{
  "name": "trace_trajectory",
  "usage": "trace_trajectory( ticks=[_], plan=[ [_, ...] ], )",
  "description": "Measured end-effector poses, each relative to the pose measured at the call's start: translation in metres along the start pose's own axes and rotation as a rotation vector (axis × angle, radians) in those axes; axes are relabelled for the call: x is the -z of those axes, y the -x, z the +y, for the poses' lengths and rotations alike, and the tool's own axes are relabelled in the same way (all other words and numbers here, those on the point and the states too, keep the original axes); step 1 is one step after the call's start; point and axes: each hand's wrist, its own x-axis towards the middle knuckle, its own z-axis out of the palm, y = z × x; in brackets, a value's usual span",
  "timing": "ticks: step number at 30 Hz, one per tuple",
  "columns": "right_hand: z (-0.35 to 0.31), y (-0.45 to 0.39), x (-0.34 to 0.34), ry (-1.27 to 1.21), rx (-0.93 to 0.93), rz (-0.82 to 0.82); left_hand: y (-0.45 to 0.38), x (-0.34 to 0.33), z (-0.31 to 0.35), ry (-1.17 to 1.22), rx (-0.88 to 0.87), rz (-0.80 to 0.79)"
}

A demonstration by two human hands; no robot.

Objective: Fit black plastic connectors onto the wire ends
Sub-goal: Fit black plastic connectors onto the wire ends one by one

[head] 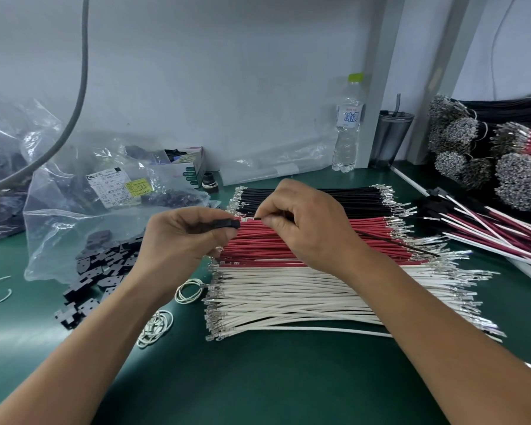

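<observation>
My left hand (181,237) grips a black plastic connector (227,223) between thumb and fingers. My right hand (307,222) pinches a thin black wire (393,240) close to its end; the wire trails right and down under my wrist. The wire's tip sits just right of the connector's opening. Both hands hover over rows of cut wires on the green mat: black wires (359,197) at the back, red wires (377,228) in the middle, white wires (288,299) nearest me. Loose black connectors (105,271) spill from a clear bag at the left.
Clear plastic bags (83,210) of parts crowd the left. Rubber bands (158,328) lie on the mat (273,378). A water bottle (348,127) and a tumbler (391,136) stand by the wall. Finished wire sets (485,228) and bundled wires (503,157) fill the right.
</observation>
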Motion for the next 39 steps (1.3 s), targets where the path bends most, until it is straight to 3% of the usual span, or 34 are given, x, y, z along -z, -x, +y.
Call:
trace_trajectory(
  ticks=[19, 29, 39],
  plan=[
    [0.008, -0.001, 0.002, -0.010, -0.018, 0.002, 0.003, -0.002, 0.003, 0.072, 0.034, -0.035],
    [0.015, 0.000, 0.000, -0.297, -0.199, -0.061, 0.001, 0.003, 0.006, 0.097, 0.033, 0.034],
    [0.002, -0.001, 0.006, -0.234, -0.053, -0.008, 0.000, 0.001, 0.001, 0.052, 0.018, -0.043]
  ],
)
